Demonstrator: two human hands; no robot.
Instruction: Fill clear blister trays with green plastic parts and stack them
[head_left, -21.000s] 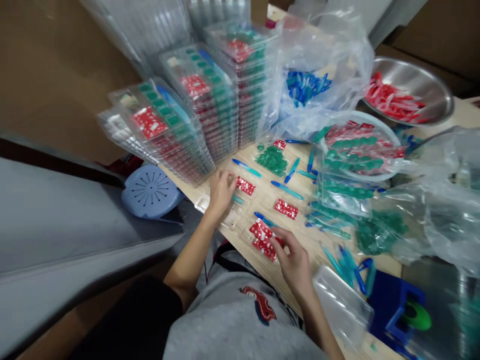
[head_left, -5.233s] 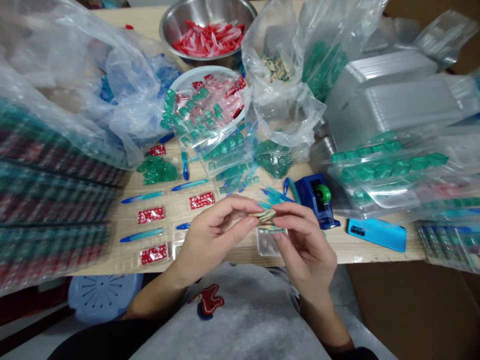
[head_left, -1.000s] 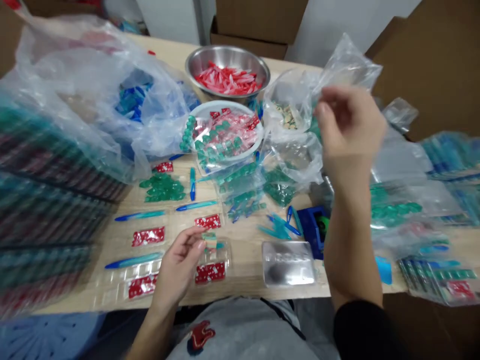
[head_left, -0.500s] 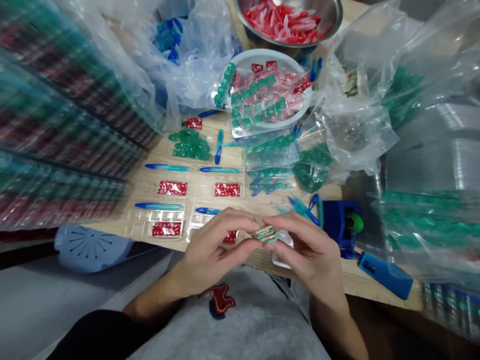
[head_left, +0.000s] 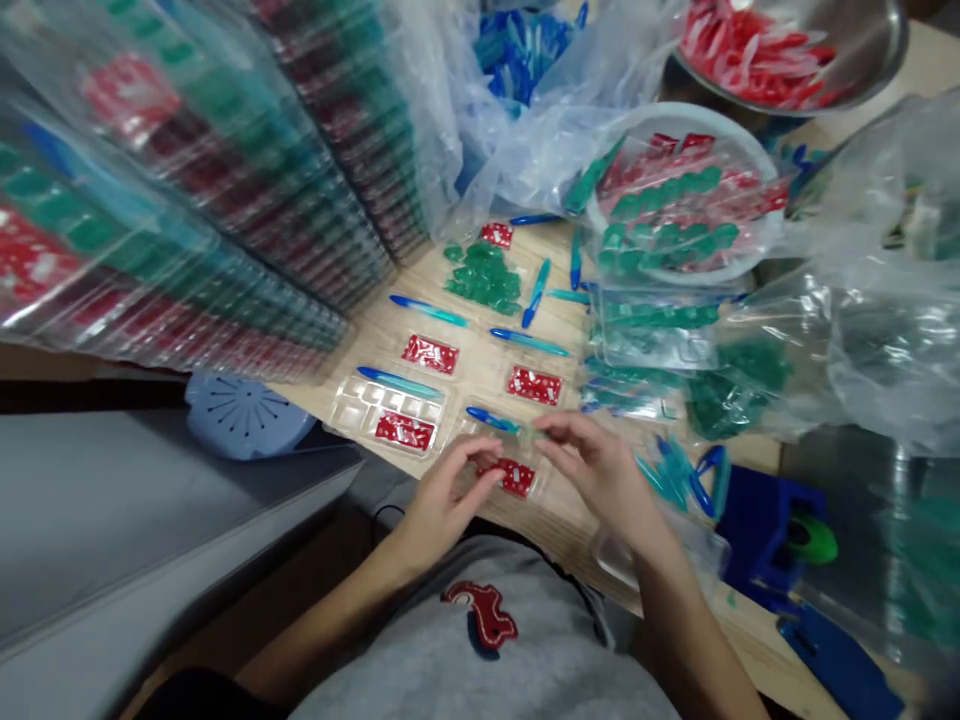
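My left hand [head_left: 450, 495] is at the near edge of the table, beside a red patterned packet [head_left: 517, 477] in a clear tray. Its thumb and index finger are apart, with nothing visible between them. My right hand [head_left: 600, 470] is over the same tray, fingertips together on something small, pale and greenish, too blurred to name. A blue-and-teal pen [head_left: 489, 418] lies just left of those fingertips. Further left, another clear tray [head_left: 352, 410] holds a red packet [head_left: 405, 431] and a pen [head_left: 397, 381]. Two more red packets [head_left: 430, 354] [head_left: 534, 385] lie behind with pens.
Tall stacks of filled clear packs [head_left: 247, 200] stand at the left. Green pieces [head_left: 486, 278] lie at the back, near a white basin [head_left: 769, 150] and a metal bowl [head_left: 892, 50]. Right are plastic bags [head_left: 877, 330], a blue tape dispenser [head_left: 750, 540] and a blue phone-like object [head_left: 840, 665].
The view has swung left. My hands have parted; the stack of small coloured pieces held between them no longer shows clearly. Both hands are now over the near tray with the red packet.
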